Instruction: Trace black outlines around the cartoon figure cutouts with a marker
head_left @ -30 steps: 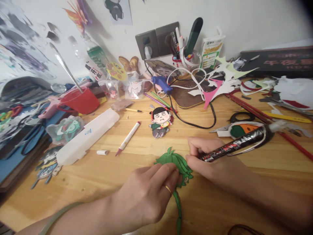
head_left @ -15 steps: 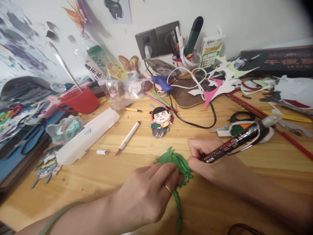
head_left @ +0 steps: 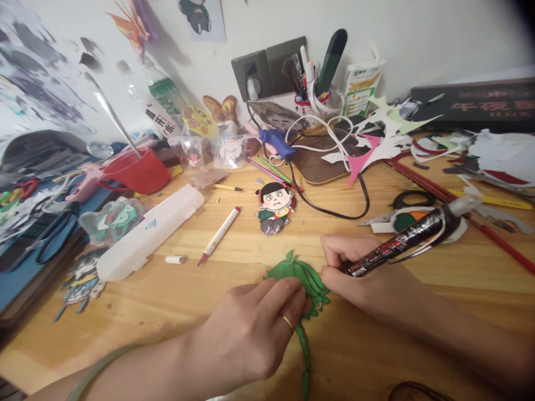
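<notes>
My left hand (head_left: 263,320), with a gold ring, has its fingers closed over a green-haired cutout figure (head_left: 288,268) and covers most of its face. A long green braid (head_left: 304,351) hangs below it toward me. My right hand (head_left: 355,273) is wrapped round a thick black patterned pen (head_left: 401,242) with a clear end. The pen's tip is hidden behind the fingers, right at the cutout's right edge. Above them lies a black-haired cutout figure (head_left: 275,206). An uncapped dark red marker (head_left: 219,235) and its white cap (head_left: 174,259) lie to the left.
A translucent white case (head_left: 154,231) lies left, near a red mug (head_left: 140,172) with a spoon. A blue glue gun (head_left: 276,143) with looping cords sits at the back. Scissors (head_left: 413,199), paper scraps (head_left: 376,145) and red sticks (head_left: 501,245) lie to the right.
</notes>
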`<action>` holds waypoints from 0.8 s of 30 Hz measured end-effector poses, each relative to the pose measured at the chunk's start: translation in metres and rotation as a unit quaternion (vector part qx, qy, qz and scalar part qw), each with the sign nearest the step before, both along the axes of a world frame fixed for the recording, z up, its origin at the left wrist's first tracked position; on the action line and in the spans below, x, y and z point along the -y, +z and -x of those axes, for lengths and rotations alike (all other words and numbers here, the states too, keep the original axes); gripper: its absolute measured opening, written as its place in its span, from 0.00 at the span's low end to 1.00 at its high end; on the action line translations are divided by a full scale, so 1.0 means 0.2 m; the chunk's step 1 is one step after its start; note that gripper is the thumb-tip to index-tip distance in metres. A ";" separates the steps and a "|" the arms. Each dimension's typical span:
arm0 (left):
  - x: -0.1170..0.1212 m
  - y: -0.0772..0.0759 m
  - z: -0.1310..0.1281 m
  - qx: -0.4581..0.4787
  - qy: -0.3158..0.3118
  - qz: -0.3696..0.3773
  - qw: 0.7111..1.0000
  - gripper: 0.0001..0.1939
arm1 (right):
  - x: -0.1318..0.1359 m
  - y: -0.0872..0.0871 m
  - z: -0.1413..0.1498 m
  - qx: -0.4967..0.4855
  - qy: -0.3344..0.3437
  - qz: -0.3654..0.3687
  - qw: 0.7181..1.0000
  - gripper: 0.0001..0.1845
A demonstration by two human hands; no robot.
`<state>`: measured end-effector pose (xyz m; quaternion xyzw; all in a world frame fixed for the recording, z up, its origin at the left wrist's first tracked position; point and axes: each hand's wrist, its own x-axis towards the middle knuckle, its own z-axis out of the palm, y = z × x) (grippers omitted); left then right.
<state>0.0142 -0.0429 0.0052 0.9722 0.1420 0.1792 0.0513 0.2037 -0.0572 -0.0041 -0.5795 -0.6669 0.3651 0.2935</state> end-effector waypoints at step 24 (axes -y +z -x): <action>0.01 -0.04 0.01 -0.036 0.036 -0.075 0.996 0.13 | 0.01 0.02 -0.04 -0.081 -0.077 -0.014 0.994 0.09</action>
